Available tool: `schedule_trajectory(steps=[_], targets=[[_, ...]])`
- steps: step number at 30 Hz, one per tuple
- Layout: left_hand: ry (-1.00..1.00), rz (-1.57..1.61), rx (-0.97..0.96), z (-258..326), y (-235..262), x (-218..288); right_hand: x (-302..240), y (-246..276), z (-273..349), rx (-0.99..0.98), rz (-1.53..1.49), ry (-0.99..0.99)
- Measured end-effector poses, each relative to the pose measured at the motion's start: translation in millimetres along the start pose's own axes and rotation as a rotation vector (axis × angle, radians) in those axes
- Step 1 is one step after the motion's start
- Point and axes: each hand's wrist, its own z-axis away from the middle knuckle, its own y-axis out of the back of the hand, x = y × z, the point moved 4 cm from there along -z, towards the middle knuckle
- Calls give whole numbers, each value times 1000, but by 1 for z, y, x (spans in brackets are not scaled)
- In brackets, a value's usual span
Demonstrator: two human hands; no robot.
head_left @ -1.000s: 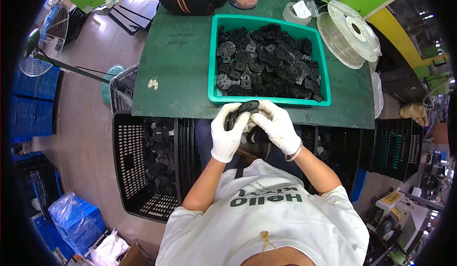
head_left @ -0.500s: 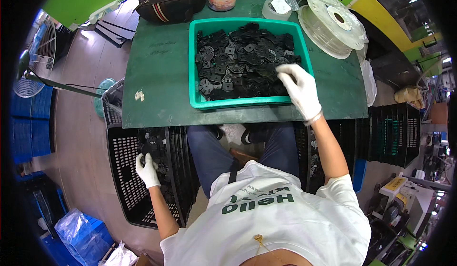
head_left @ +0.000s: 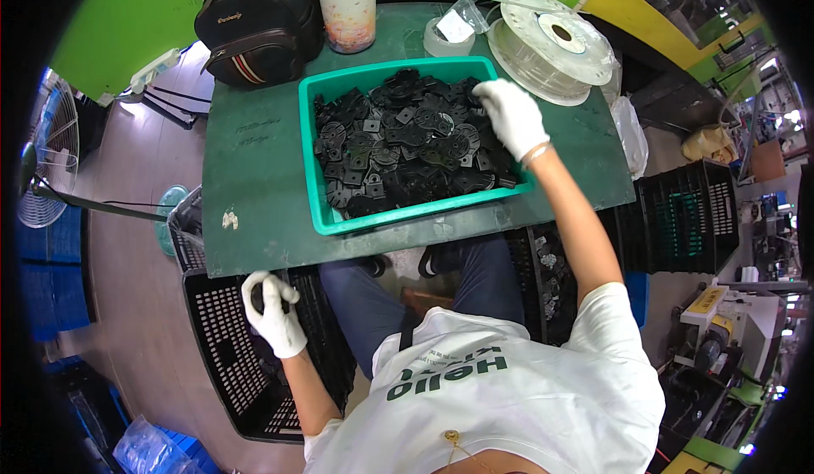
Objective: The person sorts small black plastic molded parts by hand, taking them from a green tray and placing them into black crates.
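A green plastic tray on the table holds a heap of flat black plastic parts with round ends and square holes. My right hand, in a white glove, is over the tray's far right corner. Its fingers are curled down at the edge of the heap, and what they grip is hidden. Low on the left, my gloved left hand is above a black crate, close to the table's front edge. Dark plastic shows between its bent thumb and fingers, apparently one of the black parts.
On the green table stand a black backpack, a speckled bottle, a tape roll and a large clear spool. Another black crate with parts is by my right leg. Stacked crates stand at right.
My left hand has risen from inside the crate toward the table edge. My right hand has shifted to the tray's far right corner. The whole view has tilted slightly.
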Motion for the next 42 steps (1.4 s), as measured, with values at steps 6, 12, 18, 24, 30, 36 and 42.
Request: schedule_trajectory(steps=[6,12,18,24,30,36,42], targets=[[95,203,-357,7,-109,5,37,-30,-38,-268,303,288],[313,481,-489,3,-168,-11,30,-40,-47,-349,571,441],[626,695,-379,-14,-186,-32,34,-4,-37,-220,-45,58],[704,710,-278,-24,-191,-47,32,-12,-2,-378,-1019,-612],[701,734,-247,-27,-196,-55,-66,-1,13,-453,-1431,-653],[712,673,-278,-24,-192,-58,-137,-1,27,-457,-1534,-509],[616,756,-330,-27,-192,-62,-127,-7,36,-334,-1608,-615]])
